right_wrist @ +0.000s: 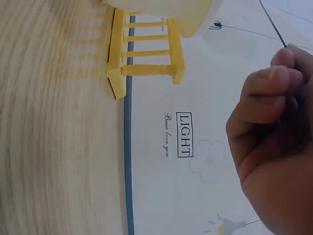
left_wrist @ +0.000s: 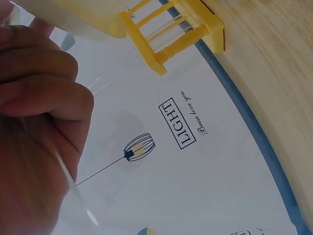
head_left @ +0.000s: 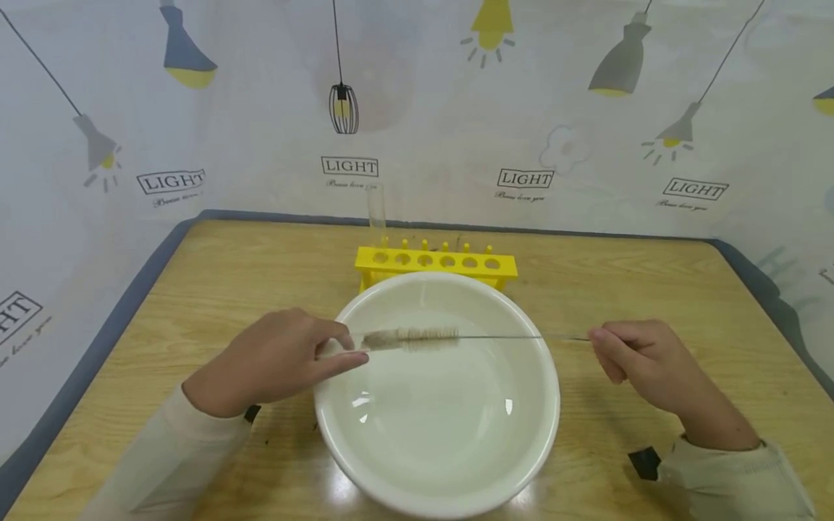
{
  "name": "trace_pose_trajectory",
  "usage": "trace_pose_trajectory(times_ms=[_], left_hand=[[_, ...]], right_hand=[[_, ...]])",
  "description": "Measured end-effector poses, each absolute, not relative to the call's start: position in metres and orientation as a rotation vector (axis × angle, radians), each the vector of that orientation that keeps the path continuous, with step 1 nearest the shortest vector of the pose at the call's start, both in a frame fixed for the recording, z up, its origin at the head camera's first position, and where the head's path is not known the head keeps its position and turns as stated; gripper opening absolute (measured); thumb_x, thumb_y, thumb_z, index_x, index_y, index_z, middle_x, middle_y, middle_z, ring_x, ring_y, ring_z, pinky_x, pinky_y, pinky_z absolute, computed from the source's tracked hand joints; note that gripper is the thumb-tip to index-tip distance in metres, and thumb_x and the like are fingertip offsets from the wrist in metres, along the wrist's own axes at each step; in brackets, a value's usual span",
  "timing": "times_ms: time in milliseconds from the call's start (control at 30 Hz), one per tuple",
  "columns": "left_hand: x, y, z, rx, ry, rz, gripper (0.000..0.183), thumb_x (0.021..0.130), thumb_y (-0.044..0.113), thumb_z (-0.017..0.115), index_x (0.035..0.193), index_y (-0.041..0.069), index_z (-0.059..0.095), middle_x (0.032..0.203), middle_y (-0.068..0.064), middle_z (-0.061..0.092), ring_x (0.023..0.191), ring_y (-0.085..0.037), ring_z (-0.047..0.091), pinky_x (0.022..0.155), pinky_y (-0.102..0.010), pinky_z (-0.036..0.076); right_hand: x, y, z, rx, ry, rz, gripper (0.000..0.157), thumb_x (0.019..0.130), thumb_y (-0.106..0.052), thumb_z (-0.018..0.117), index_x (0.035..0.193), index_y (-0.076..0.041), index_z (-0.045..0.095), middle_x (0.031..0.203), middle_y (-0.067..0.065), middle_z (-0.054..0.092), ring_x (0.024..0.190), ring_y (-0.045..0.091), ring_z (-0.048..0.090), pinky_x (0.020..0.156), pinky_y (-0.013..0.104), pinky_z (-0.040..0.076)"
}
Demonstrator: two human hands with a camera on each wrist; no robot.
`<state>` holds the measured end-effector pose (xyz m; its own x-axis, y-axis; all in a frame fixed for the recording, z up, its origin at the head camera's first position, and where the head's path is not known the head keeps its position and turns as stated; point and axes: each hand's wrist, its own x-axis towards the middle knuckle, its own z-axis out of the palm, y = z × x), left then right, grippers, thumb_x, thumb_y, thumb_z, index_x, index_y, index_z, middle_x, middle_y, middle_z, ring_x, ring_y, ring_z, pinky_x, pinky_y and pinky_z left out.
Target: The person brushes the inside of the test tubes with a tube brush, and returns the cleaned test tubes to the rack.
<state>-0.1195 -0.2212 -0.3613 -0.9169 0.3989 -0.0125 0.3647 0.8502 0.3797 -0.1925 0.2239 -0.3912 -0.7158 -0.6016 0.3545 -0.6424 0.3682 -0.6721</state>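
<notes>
Over the white basin (head_left: 436,441), my left hand (head_left: 287,354) holds a clear glass test tube (left_wrist: 73,191), with its fingers curled round it. The tube is hard to make out in the head view. A test tube brush (head_left: 430,334) lies level with it, its pale bristles partly inside the tube's mouth and partly outside. To the right of the basin, my right hand (head_left: 641,358) pinches the brush's twisted wire handle (right_wrist: 271,22) near its end. The wire runs across the basin's right rim, above it.
Behind the basin stands a yellow test tube rack (head_left: 436,262), with another clear test tube (head_left: 376,213) upright in its leftmost hole. Everything stands on a wood-grain table (head_left: 221,275). A printed cloth (head_left: 430,145) with lamp pictures hangs behind and along the sides.
</notes>
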Motion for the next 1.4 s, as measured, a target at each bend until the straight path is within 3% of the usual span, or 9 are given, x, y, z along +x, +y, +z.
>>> trace_pose_trajectory(times_ms=[233,600,1133,1400], left_hand=[[-0.121,-0.219,-0.361,0.605,2.942,0.558,0.035,0.095,0.060,0.056,0.090,0.030,0.074,0.064,0.019,0.058,0.057,0.000,0.048,0.059,-0.024,0.043],[-0.118,-0.214,-0.367,0.678,3.099,0.446,0.033,0.093,0.055,0.062,0.074,0.028,0.065,0.057,0.020,0.051,0.051,0.003,0.042,0.051,-0.021,0.038],[-0.115,-0.229,-0.374,0.900,3.336,0.285,0.029,0.085,0.047,0.075,0.072,0.027,0.058,0.055,0.019,0.040,0.048,0.004,0.029,0.046,-0.018,0.028],[-0.115,-0.236,-0.365,0.854,3.337,0.381,0.036,0.083,0.040,0.078,0.067,0.029,0.048,0.054,0.019,0.029,0.047,0.005,0.023,0.044,-0.017,0.023]], right_hand=[[-0.197,0.232,-0.396,1.262,-2.451,1.740,0.047,0.100,0.016,0.034,0.062,-0.010,0.043,0.054,0.003,0.038,0.044,0.013,0.037,0.041,0.026,0.034],[-0.209,0.242,-0.404,1.573,-2.163,2.259,0.050,0.097,0.023,0.014,0.063,-0.005,0.036,0.053,0.005,0.031,0.043,0.018,0.032,0.040,0.026,0.031],[-0.212,0.251,-0.405,1.604,-2.237,2.262,0.046,0.099,0.021,0.019,0.066,-0.004,0.038,0.053,0.008,0.032,0.043,0.019,0.031,0.041,0.028,0.032],[-0.209,0.247,-0.402,1.506,-2.402,2.241,0.044,0.103,0.013,0.023,0.066,-0.004,0.039,0.055,0.010,0.033,0.044,0.024,0.031,0.043,0.031,0.035]])
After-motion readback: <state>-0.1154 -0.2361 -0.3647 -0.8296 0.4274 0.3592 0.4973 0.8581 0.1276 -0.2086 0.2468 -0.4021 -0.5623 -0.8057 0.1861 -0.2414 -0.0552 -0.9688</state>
